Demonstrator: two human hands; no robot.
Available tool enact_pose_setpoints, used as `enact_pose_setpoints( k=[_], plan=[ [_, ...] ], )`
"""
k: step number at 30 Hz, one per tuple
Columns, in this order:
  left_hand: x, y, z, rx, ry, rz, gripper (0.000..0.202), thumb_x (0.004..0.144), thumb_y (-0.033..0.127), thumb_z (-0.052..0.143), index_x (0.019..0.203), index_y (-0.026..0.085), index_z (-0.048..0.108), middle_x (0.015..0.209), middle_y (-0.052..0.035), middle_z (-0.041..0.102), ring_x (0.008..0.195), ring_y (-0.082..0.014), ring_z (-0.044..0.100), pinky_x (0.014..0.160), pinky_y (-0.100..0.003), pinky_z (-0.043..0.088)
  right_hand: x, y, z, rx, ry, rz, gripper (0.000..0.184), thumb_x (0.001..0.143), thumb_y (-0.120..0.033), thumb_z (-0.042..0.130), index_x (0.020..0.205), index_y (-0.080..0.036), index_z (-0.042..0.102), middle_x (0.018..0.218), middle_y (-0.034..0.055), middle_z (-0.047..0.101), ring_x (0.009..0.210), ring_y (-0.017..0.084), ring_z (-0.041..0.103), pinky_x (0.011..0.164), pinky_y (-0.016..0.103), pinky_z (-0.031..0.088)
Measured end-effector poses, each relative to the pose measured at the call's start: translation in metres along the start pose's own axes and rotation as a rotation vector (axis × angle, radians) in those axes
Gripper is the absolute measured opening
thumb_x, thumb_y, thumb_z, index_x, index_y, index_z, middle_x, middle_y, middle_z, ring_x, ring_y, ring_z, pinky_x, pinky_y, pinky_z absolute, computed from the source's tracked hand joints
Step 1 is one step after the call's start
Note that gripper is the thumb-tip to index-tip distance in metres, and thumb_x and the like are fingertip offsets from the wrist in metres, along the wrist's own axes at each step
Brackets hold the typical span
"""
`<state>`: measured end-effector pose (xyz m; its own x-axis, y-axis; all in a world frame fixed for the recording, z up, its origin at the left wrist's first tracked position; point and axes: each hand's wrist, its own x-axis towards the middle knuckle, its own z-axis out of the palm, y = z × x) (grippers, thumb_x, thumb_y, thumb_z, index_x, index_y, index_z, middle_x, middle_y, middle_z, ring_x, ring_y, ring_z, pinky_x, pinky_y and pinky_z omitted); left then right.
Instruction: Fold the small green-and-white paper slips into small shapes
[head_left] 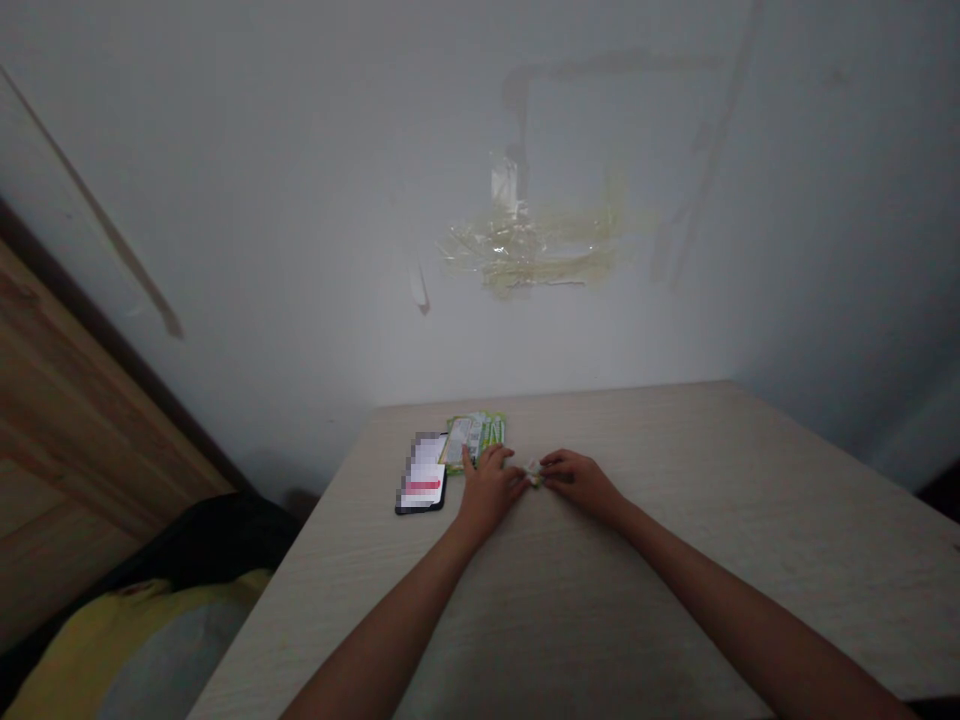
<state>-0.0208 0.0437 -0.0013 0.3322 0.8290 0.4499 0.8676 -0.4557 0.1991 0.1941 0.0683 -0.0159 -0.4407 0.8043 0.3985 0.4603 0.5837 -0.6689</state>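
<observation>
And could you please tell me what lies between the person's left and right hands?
In the head view, a small pale item lies between the left hand and the right hand; it is too small to identify.

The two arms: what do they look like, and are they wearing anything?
The left arm and right arm are human and slim, tapering toward bare left and right hands. No sleeves, gloves or watches show; rings are too small to tell.
</observation>
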Motion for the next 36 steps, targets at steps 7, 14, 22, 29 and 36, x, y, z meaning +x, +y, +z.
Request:
enact_pose_setpoints(
  k=[7,14,22,29,36],
  plan=[
    [0.0009,-0.0012,0.0026,0.002,0.008,0.004,0.013,0.085,0.04,0.063,0.09,0.032,0.072,0.12,-0.0022,0.062,0.125,-0.0251,0.046,0.11,-0.068,0.001,0.0009,-0.0055,0.0007,-0.049,-0.013,-0.044,0.016,0.085,-0.022,0.061,0.094,-0.024,0.075,0.104,0.0063,0.068,0.097,0.018,0.064,0.091,0.032,0.049],
    [0.0025,-0.0009,0.001,-0.017,-0.001,0.005,0.013,0.086,0.038,0.062,0.089,0.03,0.072,0.118,-0.0023,0.062,0.122,-0.0236,0.048,0.109,-0.069,0.0,0.0026,-0.0074,0.0013,-0.107,-0.032,-0.081,0.018,0.087,-0.017,0.058,0.094,-0.021,0.074,0.101,0.0069,0.067,0.095,0.017,0.062,0.091,0.03,0.048],
    [0.0029,0.0005,0.0022,-0.044,0.002,-0.002,0.017,0.089,0.037,0.058,0.085,0.026,0.07,0.117,-0.0026,0.062,0.118,-0.0212,0.052,0.11,-0.068,0.002,0.0045,-0.0074,0.0031,-0.108,-0.003,-0.044,0.015,0.089,-0.018,0.055,0.091,-0.019,0.07,0.095,0.0068,0.066,0.092,0.017,0.062,0.088,0.031,0.048],
    [0.0003,0.0028,0.0007,-0.051,0.032,0.058,0.016,0.09,0.034,0.057,0.086,0.026,0.07,0.12,-0.0028,0.062,0.118,-0.0206,0.052,0.111,-0.067,-0.001,0.005,-0.0047,0.0044,-0.044,0.064,0.009,0.013,0.087,-0.019,0.058,0.086,-0.019,0.071,0.098,0.0062,0.066,0.09,0.016,0.062,0.085,0.029,0.048],
    [0.0052,0.0048,0.0043,-0.087,0.005,-0.096,0.017,0.087,0.038,0.06,0.082,0.027,0.072,0.121,-0.0038,0.062,0.119,-0.0228,0.052,0.109,-0.068,0.003,0.0071,-0.0037,0.0091,-0.082,0.117,0.064,0.011,0.085,-0.019,0.059,0.082,-0.019,0.069,0.098,0.0054,0.065,0.089,0.015,0.061,0.082,0.028,0.046]
  ],
)
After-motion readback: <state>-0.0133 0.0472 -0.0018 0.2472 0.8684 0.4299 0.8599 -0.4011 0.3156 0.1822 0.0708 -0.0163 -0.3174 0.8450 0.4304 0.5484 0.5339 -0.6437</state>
